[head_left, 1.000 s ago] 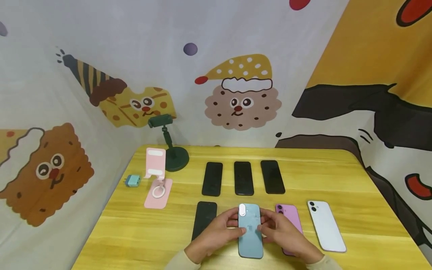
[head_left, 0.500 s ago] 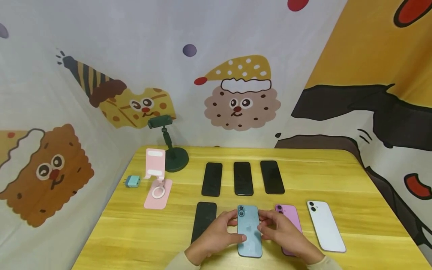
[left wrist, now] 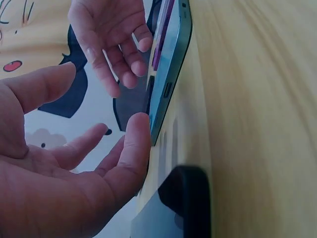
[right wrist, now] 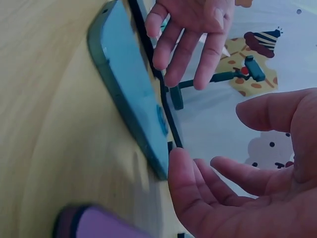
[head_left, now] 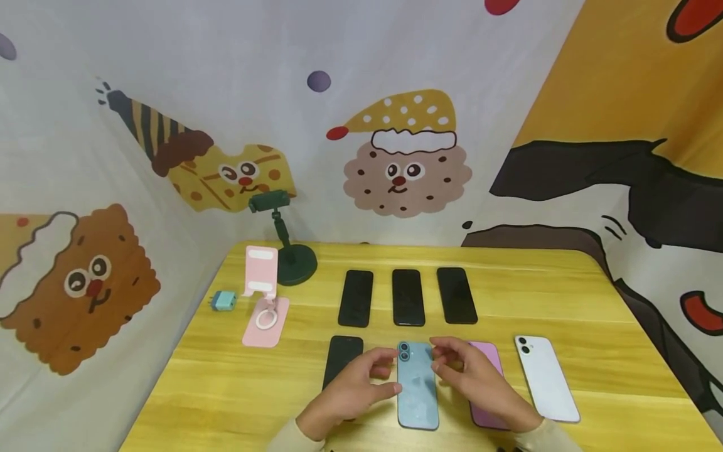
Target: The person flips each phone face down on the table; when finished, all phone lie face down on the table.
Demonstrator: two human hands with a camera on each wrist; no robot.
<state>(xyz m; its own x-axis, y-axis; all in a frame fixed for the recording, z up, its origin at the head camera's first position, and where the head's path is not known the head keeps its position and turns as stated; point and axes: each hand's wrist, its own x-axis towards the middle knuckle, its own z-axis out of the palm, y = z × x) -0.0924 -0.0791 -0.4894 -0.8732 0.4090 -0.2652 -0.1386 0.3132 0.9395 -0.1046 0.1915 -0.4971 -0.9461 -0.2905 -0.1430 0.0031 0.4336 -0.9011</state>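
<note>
A light blue smartphone (head_left: pixel 418 395) lies back up on the table, its two camera lenses at the far end. Along its left side is my left hand (head_left: pixel 360 390), thumb and fingers spread apart and holding nothing. That hand partly covers a black phone (head_left: pixel 342 353) lying screen up. On the other side, my right hand (head_left: pixel 474 381) hovers over the pink phone (head_left: pixel 490 417), with its fingers loosely bent and nothing between them. The right wrist view shows a gap between the right fingers (right wrist: pixel 183 181) and the blue phone (right wrist: pixel 131 84).
Three black phones, including the middle one (head_left: pixel 408 298), lie in a row farther back. To the right is a white phone (head_left: pixel 546 380). A pink phone stand (head_left: pixel 262 270), a dark green stand (head_left: pixel 296 263) and a blue charger plug (head_left: pixel 224 301) occupy the table's left side.
Both hands have let go of the blue phone and drawn apart, the left hand leftward and the right hand slightly rightward. The phone's lenses, earlier whitened by glare, now show clearly.
</note>
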